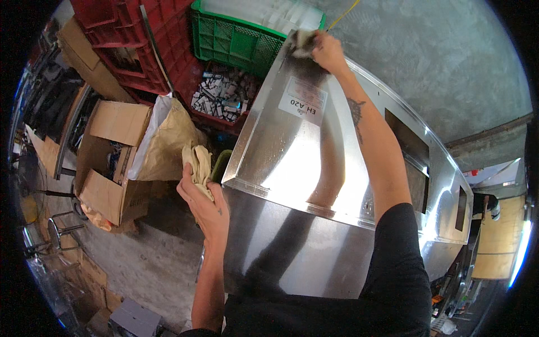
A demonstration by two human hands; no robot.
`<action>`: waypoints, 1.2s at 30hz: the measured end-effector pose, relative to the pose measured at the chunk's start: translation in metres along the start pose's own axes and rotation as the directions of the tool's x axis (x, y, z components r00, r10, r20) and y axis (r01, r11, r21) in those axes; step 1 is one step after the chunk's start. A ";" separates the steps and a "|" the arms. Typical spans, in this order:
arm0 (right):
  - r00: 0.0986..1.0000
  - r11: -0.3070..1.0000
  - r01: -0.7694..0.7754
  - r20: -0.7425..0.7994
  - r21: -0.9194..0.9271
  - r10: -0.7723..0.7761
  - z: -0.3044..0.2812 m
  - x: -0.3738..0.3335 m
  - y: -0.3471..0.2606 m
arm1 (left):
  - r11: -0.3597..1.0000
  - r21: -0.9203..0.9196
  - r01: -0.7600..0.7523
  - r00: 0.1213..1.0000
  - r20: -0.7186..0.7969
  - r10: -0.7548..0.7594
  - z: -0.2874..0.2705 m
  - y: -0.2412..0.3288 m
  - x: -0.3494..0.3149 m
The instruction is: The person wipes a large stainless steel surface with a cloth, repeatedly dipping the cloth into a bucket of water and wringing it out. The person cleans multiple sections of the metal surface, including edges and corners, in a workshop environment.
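In front of me stands a large shiny stainless-steel housing (pixel 258 151) with rectangular cut-outs along its right side. My right hand (pixel 330 53) reaches to its far left corner, closed on a greyish rag (pixel 305 44) pressed against the metal; the rag is slightly blurred. A white printed label (pixel 303 101) is stuck on the top surface, nearer to me than that hand. Left of the housing's near corner, my left hand (pixel 209 208) grips a folded cream cloth (pixel 196 165), held up off the metal.
Behind the housing are a green crate (pixel 241 42) with whitish contents and stacked dark-red crates (pixel 132 42). Many small metal pieces (pixel 224 92) fill a low red crate. An open cardboard box (pixel 104 191) and a brown paper sack (pixel 174 140) stand at left. A grey wall (pixel 449 62) rises at right.
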State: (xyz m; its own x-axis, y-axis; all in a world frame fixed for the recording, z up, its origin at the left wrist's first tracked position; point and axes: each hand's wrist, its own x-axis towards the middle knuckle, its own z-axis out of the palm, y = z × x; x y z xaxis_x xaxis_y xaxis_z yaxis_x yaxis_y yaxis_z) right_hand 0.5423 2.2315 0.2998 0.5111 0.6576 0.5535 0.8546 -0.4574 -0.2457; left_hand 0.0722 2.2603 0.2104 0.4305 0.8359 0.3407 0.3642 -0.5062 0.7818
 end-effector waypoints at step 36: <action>0.985 0.985 0.173 -0.003 -0.003 -0.173 0.003 -0.080 0.052 | 0.970 0.078 -0.230 0.972 0.067 0.225 0.015 -0.046 0.004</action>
State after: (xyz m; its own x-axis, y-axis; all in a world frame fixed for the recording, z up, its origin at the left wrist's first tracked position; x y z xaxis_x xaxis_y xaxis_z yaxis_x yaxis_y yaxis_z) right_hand 0.5459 2.1571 0.2404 0.3550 0.7250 0.5902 0.9300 -0.3385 -0.1436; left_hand 0.0694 2.2838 0.1682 0.5556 0.6846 0.4718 0.3191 -0.6996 0.6394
